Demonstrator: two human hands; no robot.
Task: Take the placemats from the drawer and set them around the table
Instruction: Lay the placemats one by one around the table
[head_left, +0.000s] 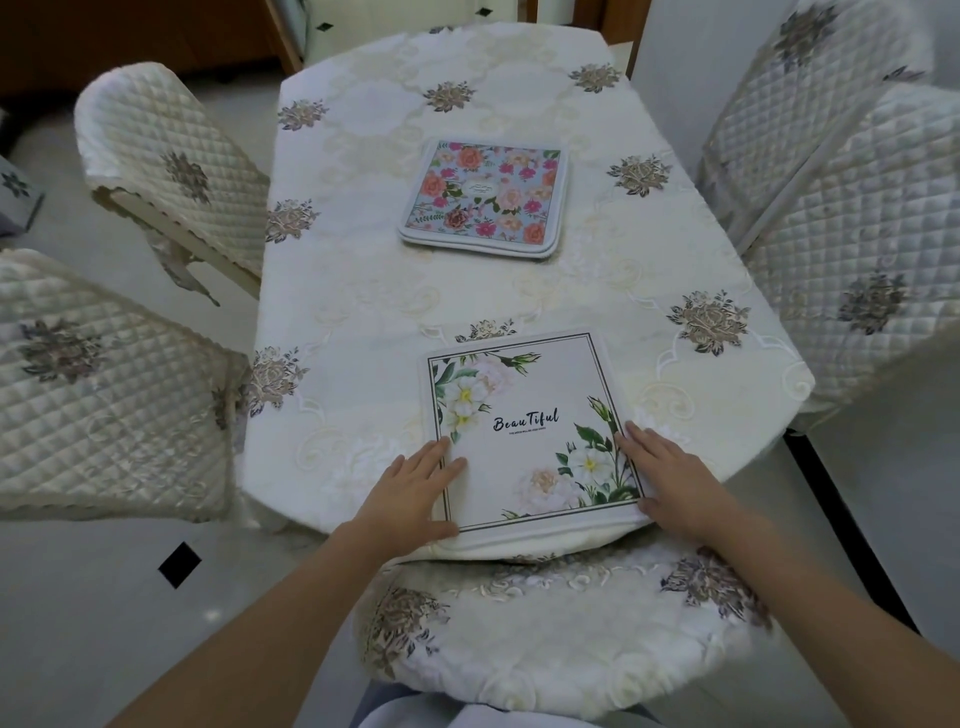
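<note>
Head view: white square placemat printed with pale flowers and the word "Beautiful" (530, 436) lying flat at the near end of the oval worktop under its cream embroidered cloth (363, 291), near edge just over the rim. Left hand (415, 493) resting on the mat's left border, fingers (441, 457) straight and flat, gripping nothing. Right hand (670, 483) likewise flat along the right border, fingers straight, pressing rather than pinching. Small stack of blue square placemats with pink and orange roses (483, 197) waiting mid-worktop, well apart from the hands. Quilted cream chair covers (171, 166) ranged along both sides, a padded round seat (561, 623) just below the near edge.

Judged step: squaring the first mat at the near place. Next move likely calling for lifting both palms off, reaching to the stack, peeling off only the top mat and carrying it to a side seat.
</note>
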